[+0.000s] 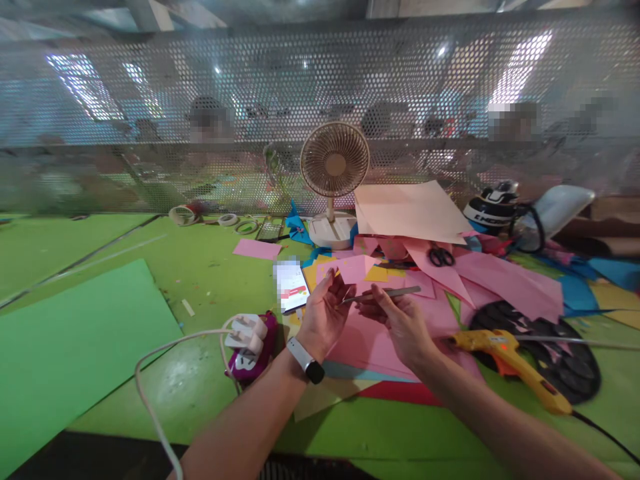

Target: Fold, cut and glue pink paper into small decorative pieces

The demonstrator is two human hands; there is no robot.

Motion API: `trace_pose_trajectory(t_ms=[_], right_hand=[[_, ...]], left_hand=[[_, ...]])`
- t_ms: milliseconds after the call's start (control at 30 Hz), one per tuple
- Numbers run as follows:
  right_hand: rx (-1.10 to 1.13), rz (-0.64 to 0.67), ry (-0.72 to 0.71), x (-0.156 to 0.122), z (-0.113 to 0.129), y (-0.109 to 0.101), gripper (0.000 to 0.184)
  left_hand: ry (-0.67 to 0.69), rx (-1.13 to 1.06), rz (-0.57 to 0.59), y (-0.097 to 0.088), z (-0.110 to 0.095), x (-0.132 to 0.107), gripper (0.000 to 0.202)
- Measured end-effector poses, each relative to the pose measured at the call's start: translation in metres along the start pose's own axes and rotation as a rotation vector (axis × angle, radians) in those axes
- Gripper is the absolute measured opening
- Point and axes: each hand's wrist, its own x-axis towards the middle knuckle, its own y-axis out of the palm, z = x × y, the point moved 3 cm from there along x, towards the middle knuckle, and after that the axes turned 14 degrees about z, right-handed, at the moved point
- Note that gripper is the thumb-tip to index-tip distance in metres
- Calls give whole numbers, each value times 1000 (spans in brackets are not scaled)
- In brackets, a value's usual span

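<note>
Lying flat, far to the left of the fan point(335, 164), a big green sheet point(85, 360) has a wide patch of table point(207, 257), perhaps so it won't get bent. Left of the fan and closer to the person sits a purple socket block point(266, 353) with white plugs point(246, 333) on it, maybe kept near so the cord point(143, 393) can reach. A bit left of the fan, on the near side, a phone point(294, 283) lies with its bright screen up, which seems handy for a quick look. The left hand point(326, 315) is in front of the fan, fingers bent by the tip of a thin metal tool point(406, 291), like tweezers. That spot is small and dim, so I can't tell if they pinch something tiny. The right hand point(400, 323), in front of the fan and a little to the right, holds the tool between thumb and fingers, likely to keep it steady. Right of the fan, scissors point(441, 256) rest on pink paper point(463, 283). Farther right and nearer, a yellow glue gun point(515, 353) points its nose left, probably leaving the handle easy to grab.
</note>
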Motion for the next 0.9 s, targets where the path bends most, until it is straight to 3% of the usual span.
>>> trace_pose_trajectory(t_ms=[633,900], right_hand=[[20,-23,22,2,-1,-2,25],[-7,-30,-15,0,2,-3,24]], left_hand=[[-1,5,-16,-1,1,0,15],[3,11,39,-1,0,0,15]])
